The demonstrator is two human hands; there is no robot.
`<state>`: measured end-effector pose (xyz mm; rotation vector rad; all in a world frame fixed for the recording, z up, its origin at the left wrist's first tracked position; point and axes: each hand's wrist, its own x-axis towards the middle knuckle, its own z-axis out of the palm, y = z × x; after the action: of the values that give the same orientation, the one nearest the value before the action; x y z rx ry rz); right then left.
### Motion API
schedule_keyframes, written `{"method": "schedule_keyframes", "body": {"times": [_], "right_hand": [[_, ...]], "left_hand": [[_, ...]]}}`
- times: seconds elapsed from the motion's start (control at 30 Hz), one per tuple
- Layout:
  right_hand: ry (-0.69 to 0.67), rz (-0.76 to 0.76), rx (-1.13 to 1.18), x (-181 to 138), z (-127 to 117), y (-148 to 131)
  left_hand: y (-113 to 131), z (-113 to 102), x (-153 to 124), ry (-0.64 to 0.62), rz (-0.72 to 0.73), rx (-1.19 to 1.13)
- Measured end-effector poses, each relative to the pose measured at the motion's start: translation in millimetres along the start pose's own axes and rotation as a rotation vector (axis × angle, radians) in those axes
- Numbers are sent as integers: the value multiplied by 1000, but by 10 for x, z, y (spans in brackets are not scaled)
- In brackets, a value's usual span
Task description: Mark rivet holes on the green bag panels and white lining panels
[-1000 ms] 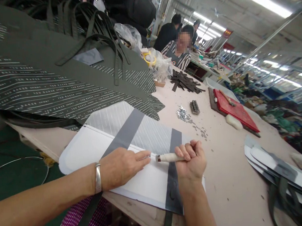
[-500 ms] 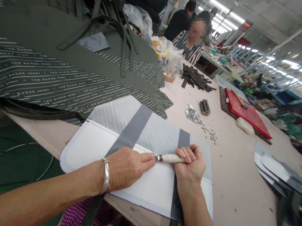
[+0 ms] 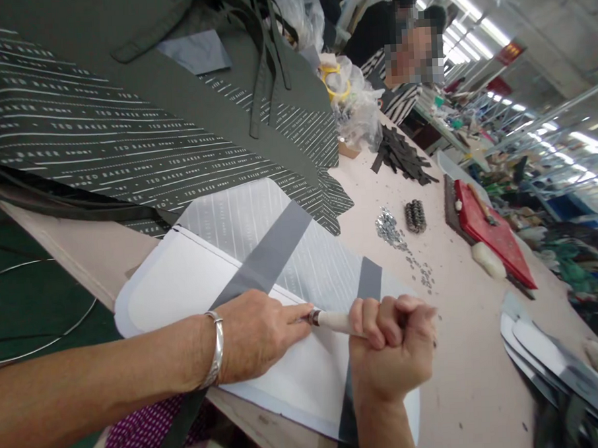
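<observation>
A white panel [image 3: 182, 275] with a grey see-through printed upper section and grey straps [image 3: 261, 255] lies slanted on the table. My left hand [image 3: 259, 331], with a silver bangle at the wrist, rests on it, index and middle fingers stretched out beside the tool's tip. In my right hand [image 3: 391, 345], the fingers are wrapped round the pale handle of an awl [image 3: 333, 320] with a metal collar. Its point meets the panel near the seam, and my left fingertips partly hide it.
Dark printed fabric pieces [image 3: 141, 138] are piled at the left. Beyond the panel lie loose metal washers [image 3: 391, 230], a dark studded block [image 3: 415, 216], black strips [image 3: 402, 155] and a red board [image 3: 492, 235] with a hammer [image 3: 482, 205]. More panels [image 3: 552, 351] lie right. Other people [image 3: 405, 54] work behind.
My right fist has turned over and moved slightly right on the awl's handle, with its knuckles now higher. My left hand stays nearly in place. The camera view has shifted a little.
</observation>
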<state>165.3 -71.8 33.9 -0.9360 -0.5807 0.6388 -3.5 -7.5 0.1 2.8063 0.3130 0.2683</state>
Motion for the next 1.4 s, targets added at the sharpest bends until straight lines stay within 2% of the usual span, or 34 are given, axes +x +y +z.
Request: {"method": "schedule_keyframes", "body": {"times": [0.07,0.1,0.23,0.33,0.57,0.67,0.77,0.93,1.03,1.2,1.3,1.4], "right_hand": [[-99,-30,-33,-17,57,-31],[-104,-21,-28,-11,55,-44],[-13,31,21,44,-77,-74],[-25,23,2,44,-134,-73],[-101,-44,-107,-56,81,-52],[-172,-92,-237,-129,189,-56],[-293,-127,-460,-154,263,-47],[-529,18,-667,87,421,32],[-617,52,-727,228,600,96],[-785,-54,-921,183,845,165],[-815,-88,-990,112,869,173],[-807,-135,-997,88,799,166]], "left_hand": [[1,-18,0,-1,-1,7],[2,-26,0,-2,1,11],[4,-39,-1,5,13,25],[6,-23,-3,23,10,26],[6,11,2,25,-3,1],[7,-18,18,4,-1,-12],[12,-75,35,-44,-24,-20],[33,-131,38,-86,-73,16],[29,-87,34,-67,-73,22],[-19,72,32,6,-75,-59],[-49,138,19,88,-87,-152],[-59,122,5,113,-90,-163]]}}
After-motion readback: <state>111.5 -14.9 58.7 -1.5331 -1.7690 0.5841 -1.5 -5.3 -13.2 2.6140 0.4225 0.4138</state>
